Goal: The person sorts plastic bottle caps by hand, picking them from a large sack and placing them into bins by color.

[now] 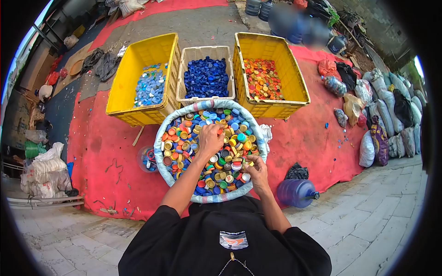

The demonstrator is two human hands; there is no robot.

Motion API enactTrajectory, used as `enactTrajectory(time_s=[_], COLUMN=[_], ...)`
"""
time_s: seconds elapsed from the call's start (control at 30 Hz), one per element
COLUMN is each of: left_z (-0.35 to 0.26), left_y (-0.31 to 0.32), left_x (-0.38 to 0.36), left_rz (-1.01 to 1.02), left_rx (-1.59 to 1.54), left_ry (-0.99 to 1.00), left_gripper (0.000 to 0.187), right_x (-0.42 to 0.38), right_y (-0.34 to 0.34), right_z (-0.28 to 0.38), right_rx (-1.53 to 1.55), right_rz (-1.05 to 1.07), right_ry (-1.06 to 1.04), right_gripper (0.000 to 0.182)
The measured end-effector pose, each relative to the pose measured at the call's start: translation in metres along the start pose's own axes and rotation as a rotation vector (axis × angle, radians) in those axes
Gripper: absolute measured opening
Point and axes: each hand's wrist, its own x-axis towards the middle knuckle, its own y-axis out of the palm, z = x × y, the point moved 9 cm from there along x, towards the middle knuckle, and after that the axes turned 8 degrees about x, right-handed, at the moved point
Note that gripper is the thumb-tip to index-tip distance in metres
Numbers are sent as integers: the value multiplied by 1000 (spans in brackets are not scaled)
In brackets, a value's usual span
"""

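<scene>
A round tub with a pale cloth-wrapped rim [161, 168] stands in front of me, full of mixed-colour plastic bottle caps [184, 149]. My left hand [211, 140] is over the middle of the heap, closed, with an orange-red bottle cap [220, 132] at its fingertips. Lower and to the right, my right hand [257, 172] has its fingers curled around a yellowish bottle cap [249, 162] at the heap's right side. The fingers partly hide both caps.
Beyond the tub stand a yellow crate [120, 87] with light-blue caps, a whitish crate [184, 96] with dark-blue caps and a yellow crate [294, 85] with orange caps. A clear bowl [146, 161] sits left, a water jug [297, 193] right. Filled sacks [386, 115] line the far right.
</scene>
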Motion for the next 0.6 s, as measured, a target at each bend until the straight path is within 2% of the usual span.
enactTrajectory(time_s=[0.13, 0.23, 0.37, 0.47, 0.6], left_z=[-8, -12, -10, 0, 21], left_y=[13, 21, 20, 14, 11], left_x=[11, 14, 13, 10, 1], left_rz=[62, 185, 112, 156, 201], left_rx=[77, 99, -30, -245, -565], left_ry=[46, 31, 39, -168, -343], left_gripper=[31, 30, 28, 25, 25], right_x=[-3, -3, 0, 2, 6], right_y=[-13, -17, -22, -24, -16], right_z=[-8, -5, -5, -9, -10], right_rx=[33, 61, 87, 133, 156], right_rz=[-2, -16, -33, -31, 0], right_ry=[46, 31, 40, 76, 116], right_gripper=[34, 33, 32, 32, 32])
